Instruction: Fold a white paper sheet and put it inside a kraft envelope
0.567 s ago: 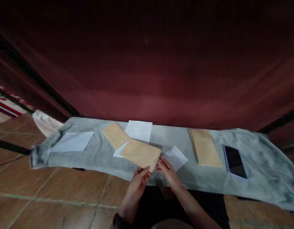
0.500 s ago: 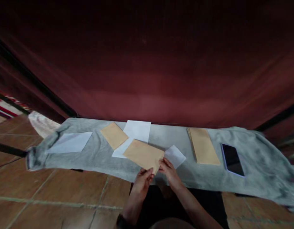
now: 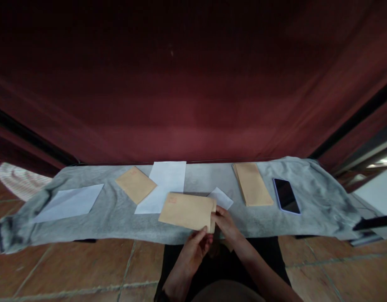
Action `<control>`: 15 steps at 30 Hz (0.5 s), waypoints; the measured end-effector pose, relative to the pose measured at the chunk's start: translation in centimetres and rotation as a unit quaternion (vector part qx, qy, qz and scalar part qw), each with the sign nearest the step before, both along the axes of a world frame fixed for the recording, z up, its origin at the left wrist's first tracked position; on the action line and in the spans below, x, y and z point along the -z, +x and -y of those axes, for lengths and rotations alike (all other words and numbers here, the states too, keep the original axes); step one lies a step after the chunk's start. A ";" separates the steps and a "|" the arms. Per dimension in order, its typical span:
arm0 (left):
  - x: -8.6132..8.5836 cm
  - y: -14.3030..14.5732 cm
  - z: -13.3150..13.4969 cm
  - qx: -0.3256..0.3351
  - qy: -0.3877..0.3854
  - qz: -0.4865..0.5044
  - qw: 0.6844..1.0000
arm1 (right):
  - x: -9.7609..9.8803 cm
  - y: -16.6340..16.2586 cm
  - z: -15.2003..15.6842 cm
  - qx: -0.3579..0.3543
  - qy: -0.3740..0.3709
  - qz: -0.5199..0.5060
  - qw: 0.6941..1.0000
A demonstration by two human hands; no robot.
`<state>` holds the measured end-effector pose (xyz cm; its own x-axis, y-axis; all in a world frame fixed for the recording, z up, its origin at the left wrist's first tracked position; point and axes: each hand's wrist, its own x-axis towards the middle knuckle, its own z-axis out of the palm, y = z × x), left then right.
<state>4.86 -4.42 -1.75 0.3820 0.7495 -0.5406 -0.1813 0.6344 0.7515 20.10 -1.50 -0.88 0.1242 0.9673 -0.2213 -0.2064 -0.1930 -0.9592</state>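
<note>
A tan paper envelope (image 3: 186,210) with a small reddish print at its upper left corner is held above the grey cloth. My left hand (image 3: 196,247) pinches its lower right edge, thumb on top. At the right end, my right hand (image 3: 224,220) has its fingers at the flap, closed on the paper there. Under and behind the envelope lies a white sheet (image 3: 171,176). A smaller white paper (image 3: 221,198) rests just beyond my right hand. Left of the sheet, a second tan envelope (image 3: 136,184) overlaps its edge.
The grey cloth (image 3: 118,226) covers a long bench along a dark red curtain (image 3: 193,142). Another white sheet (image 3: 70,202) lies at the left. To the right are a stack of tan envelopes (image 3: 253,184) and a phone (image 3: 287,196). Floor tiles show in front.
The held envelope has turned to lie more level and now shows its printed face; its flap end stands out at the right. The view has shifted, so the bench items appear further left.
</note>
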 end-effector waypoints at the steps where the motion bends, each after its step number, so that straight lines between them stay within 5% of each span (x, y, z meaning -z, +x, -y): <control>1: -0.2 0.1 0.2 0.023 0.015 -0.025 0.999 | 0.2 0.4 -0.1 0.005 0.019 0.040 0.999; 4: -1.5 0.0 -0.1 0.086 0.202 -0.170 0.961 | 0.5 1.8 -0.3 0.014 0.051 0.146 0.988; 6: -2.7 -0.3 -1.4 0.100 0.410 -0.298 0.856 | 0.6 2.6 -0.2 0.007 0.058 0.172 0.983; 8: -3.8 -0.6 -3.4 0.143 0.553 -0.406 0.713 | 0.5 3.1 0.0 -0.006 0.071 0.160 0.985; 11: -4.4 -1.0 -6.4 0.227 0.628 -0.468 0.578 | 0.1 3.6 0.3 -0.032 0.090 0.125 0.987; 15: -3.9 -1.0 -8.5 0.301 0.642 -0.462 0.533 | 0.2 4.1 0.5 -0.034 0.100 0.100 0.989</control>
<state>3.86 4.10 2.16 0.7778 0.6199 0.1041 0.5880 -0.7761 0.2278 24.18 -1.95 -1.09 0.0796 0.9968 -0.0032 -0.0027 -0.0030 -1.0000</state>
